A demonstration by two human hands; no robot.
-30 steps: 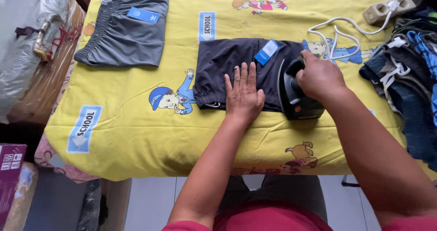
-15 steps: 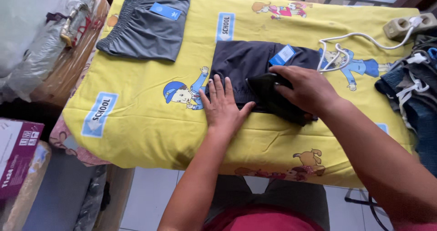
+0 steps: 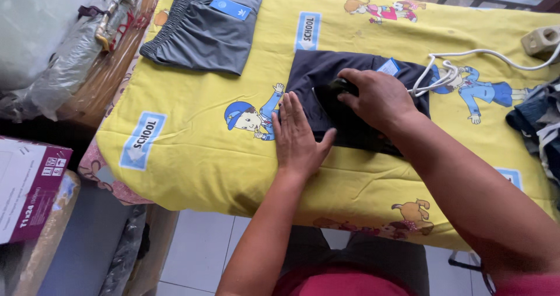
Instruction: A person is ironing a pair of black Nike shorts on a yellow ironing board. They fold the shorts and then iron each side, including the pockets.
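A dark navy folded garment with a light blue tag lies on a yellow cartoon-print cloth covering the table. My right hand grips the handle of a black iron that rests on the garment. My left hand lies flat, fingers spread, on the garment's left edge and the cloth beside it. The iron's white cord runs off to the right.
A grey folded pair of shorts with a blue tag lies at the back left. A pile of dark clothes sits at the right edge, with a beige power strip behind it. Plastic-wrapped bundles and a cardboard box stand to the left.
My right hand has slid the iron leftward across the dark garment, toward my left hand. My left hand has stayed flat at the garment's left edge. The view has shifted.
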